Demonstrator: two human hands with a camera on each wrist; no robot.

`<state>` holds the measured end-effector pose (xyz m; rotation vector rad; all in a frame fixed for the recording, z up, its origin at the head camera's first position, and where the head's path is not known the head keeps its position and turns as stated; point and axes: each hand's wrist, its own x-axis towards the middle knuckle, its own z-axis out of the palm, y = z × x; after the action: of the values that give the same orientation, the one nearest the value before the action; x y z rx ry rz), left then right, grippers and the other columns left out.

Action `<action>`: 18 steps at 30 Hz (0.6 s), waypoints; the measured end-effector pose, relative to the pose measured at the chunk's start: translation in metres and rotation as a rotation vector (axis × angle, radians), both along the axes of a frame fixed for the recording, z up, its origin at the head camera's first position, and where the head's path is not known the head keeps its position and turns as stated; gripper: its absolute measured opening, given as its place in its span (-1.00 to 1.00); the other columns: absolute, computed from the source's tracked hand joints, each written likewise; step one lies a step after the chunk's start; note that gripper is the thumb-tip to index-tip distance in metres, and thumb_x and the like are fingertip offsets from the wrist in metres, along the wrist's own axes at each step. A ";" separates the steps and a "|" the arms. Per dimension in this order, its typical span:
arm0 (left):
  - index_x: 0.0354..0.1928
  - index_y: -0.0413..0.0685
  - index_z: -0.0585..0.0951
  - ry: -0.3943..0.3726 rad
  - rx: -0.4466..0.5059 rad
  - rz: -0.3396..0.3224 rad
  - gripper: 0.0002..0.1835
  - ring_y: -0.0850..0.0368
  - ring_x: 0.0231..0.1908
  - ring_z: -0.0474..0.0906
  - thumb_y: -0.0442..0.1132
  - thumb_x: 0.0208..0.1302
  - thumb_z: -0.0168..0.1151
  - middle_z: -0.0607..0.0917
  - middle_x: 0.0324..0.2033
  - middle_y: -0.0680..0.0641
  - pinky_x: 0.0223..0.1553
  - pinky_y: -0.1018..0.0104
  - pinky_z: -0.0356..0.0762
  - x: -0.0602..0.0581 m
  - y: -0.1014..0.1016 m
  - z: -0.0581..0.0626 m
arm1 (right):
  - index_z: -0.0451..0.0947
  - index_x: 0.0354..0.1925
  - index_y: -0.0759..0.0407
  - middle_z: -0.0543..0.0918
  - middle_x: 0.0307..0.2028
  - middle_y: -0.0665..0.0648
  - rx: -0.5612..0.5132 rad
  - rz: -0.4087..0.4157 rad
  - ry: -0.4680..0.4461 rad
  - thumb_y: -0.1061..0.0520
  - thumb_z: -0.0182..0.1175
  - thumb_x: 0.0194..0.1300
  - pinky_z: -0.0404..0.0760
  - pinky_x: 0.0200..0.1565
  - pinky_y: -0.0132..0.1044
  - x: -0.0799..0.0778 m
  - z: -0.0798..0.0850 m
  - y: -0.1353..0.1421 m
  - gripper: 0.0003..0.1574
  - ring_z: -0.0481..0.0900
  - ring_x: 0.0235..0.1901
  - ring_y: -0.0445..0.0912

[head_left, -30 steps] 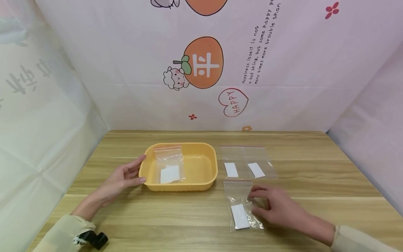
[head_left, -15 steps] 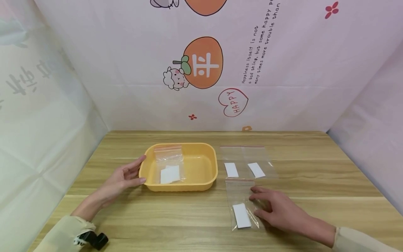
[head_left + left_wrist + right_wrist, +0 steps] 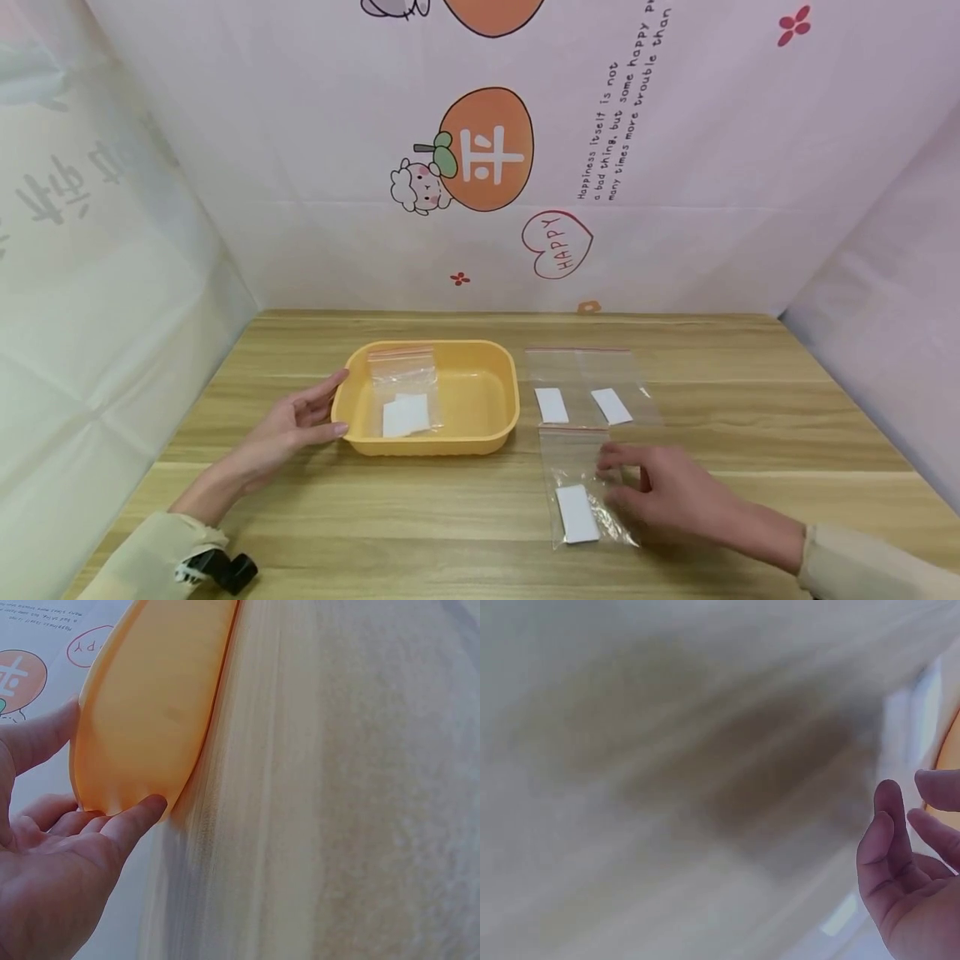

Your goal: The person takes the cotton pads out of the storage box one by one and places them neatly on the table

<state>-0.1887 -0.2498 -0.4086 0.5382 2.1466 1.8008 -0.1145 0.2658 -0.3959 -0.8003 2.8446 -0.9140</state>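
My left hand [image 3: 281,433] holds the left end of a yellow plastic tray [image 3: 427,447], thumb and fingers against its outer wall. In the left wrist view its fingers [image 3: 142,817] lie along the tray's end. A clear zip bag [image 3: 412,379] with white cards lies in the tray's left half. My right hand [image 3: 667,492] is over the right edge of another zip bag [image 3: 566,458], which holds a white card [image 3: 577,514]. Its fingers are loosely bent, the fingertips right at the plastic. In the right wrist view, the fingers [image 3: 889,810] and thumb stand apart.
Behind the nearer bag, overlapping clear zip bags with white cards [image 3: 551,406] lie right of the tray. A printed white cloth [image 3: 337,250] rises at the table's back edge, with more cloth on both sides. The table [image 3: 420,533] has a wood-grain top.
The nearer zip bag has shifted slightly right and its lower right corner has spread outward. My right hand has moved a little to the right. The left hand and tray have stayed put.
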 end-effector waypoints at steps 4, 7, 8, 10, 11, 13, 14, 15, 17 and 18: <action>0.66 -0.30 -0.01 -0.007 -0.003 0.005 -0.09 -0.38 0.54 0.00 -0.40 0.46 0.31 -0.08 0.63 -0.36 0.21 0.47 0.43 0.000 0.000 0.001 | 0.78 -0.07 0.17 0.69 -0.49 -0.06 -0.002 0.041 -0.018 0.23 0.44 0.30 0.41 -0.63 -0.39 -0.012 0.018 -0.009 -0.79 0.31 -0.69 -0.39; 0.66 -0.29 0.00 -0.014 -0.004 0.007 -0.09 -0.37 0.54 0.00 -0.40 0.45 0.32 -0.08 0.63 -0.36 0.20 0.47 0.44 0.000 -0.001 0.001 | 0.79 -0.11 0.22 0.78 -0.31 -0.01 -0.023 0.077 -0.018 0.28 0.43 0.30 0.48 -0.59 -0.37 -0.025 0.034 -0.022 -0.83 0.38 -0.67 -0.36; 0.66 -0.29 0.00 -0.014 -0.004 0.005 -0.08 -0.37 0.54 0.00 -0.39 0.45 0.32 -0.08 0.63 -0.36 0.20 0.47 0.44 0.000 -0.001 0.001 | 0.79 -0.13 0.21 0.79 -0.27 0.00 -0.030 0.082 -0.020 0.28 0.43 0.30 0.49 -0.59 -0.37 -0.029 0.040 -0.027 -0.84 0.39 -0.67 -0.34; 0.66 -0.28 0.00 -0.015 -0.004 0.003 -0.08 -0.36 0.54 0.00 -0.37 0.45 0.33 -0.08 0.63 -0.35 0.20 0.47 0.44 -0.001 -0.001 0.001 | 0.79 -0.15 0.19 0.79 -0.29 -0.03 -0.038 0.083 -0.013 0.28 0.44 0.29 0.51 -0.57 -0.36 -0.036 0.051 -0.040 -0.86 0.44 -0.66 -0.31; 0.66 -0.28 0.00 -0.015 -0.004 0.002 -0.08 -0.36 0.54 -0.01 -0.37 0.45 0.33 -0.08 0.63 -0.35 0.21 0.47 0.44 -0.001 -0.001 0.001 | 0.80 -0.16 0.17 0.78 -0.31 -0.06 -0.034 0.075 -0.014 0.26 0.45 0.29 0.52 -0.55 -0.35 -0.040 0.056 -0.047 -0.86 0.46 -0.65 -0.29; 0.67 -0.27 0.01 -0.015 -0.002 0.001 -0.07 -0.35 0.54 -0.01 -0.36 0.45 0.34 -0.07 0.63 -0.35 0.20 0.46 0.45 -0.001 -0.001 0.001 | 0.80 -0.16 0.13 0.76 -0.34 -0.13 -0.020 0.063 -0.013 0.23 0.45 0.29 0.54 -0.53 -0.34 -0.046 0.065 -0.061 -0.87 0.51 -0.61 -0.26; 0.67 -0.27 0.01 -0.014 0.000 0.001 -0.07 -0.34 0.54 -0.01 -0.36 0.45 0.34 -0.07 0.63 -0.35 0.20 0.46 0.45 -0.001 -0.001 0.001 | 0.81 -0.15 0.12 0.75 -0.34 -0.15 -0.010 0.058 -0.019 0.21 0.45 0.30 0.56 -0.51 -0.34 -0.050 0.069 -0.067 -0.86 0.54 -0.58 -0.26; 0.67 -0.27 0.01 -0.013 0.001 0.002 -0.07 -0.34 0.54 -0.01 -0.36 0.45 0.34 -0.07 0.63 -0.35 0.20 0.46 0.46 -0.001 -0.001 0.001 | 0.81 -0.14 0.11 0.75 -0.35 -0.16 -0.004 0.060 -0.020 0.20 0.44 0.31 0.58 -0.48 -0.33 -0.054 0.072 -0.074 -0.86 0.57 -0.54 -0.25; 0.67 -0.27 0.01 -0.013 0.004 0.001 -0.07 -0.35 0.54 -0.01 -0.36 0.45 0.35 -0.08 0.63 -0.35 0.20 0.46 0.46 -0.001 -0.001 0.001 | 0.81 -0.13 0.11 0.75 -0.35 -0.16 0.006 0.080 -0.026 0.19 0.44 0.33 0.62 -0.42 -0.33 -0.062 0.076 -0.087 -0.86 0.62 -0.46 -0.26; 0.67 -0.28 0.00 -0.013 0.006 0.001 -0.07 -0.35 0.54 -0.02 -0.36 0.45 0.35 -0.08 0.63 -0.36 0.20 0.45 0.46 -0.001 -0.001 0.001 | 0.81 -0.13 0.13 0.75 -0.34 -0.15 0.007 0.092 -0.029 0.20 0.42 0.33 0.64 -0.38 -0.33 -0.067 0.077 -0.093 -0.86 0.64 -0.42 -0.26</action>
<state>-0.1894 -0.2506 -0.4079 0.5263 2.1342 1.8063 -0.1811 0.1729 -0.3188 -0.9017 2.7590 -0.8962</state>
